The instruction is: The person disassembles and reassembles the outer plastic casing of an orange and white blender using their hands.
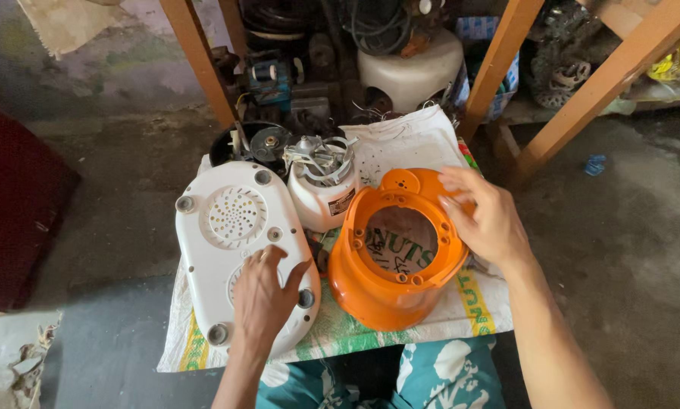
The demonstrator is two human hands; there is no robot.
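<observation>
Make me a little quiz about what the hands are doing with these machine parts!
1. True or false: the left hand rests flat on the white base plate.
2. Which part does the right hand touch? A) orange housing B) white motor unit C) white stool
3. Fill in: the parts lie on a printed ____ spread on the floor.

Key: 1 true; 2 A; 3 sack.

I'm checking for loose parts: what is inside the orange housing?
Nothing loose shows inside the orange housing: through its round opening only the printed sack beneath is visible. The right hand hides the far rim.
</observation>
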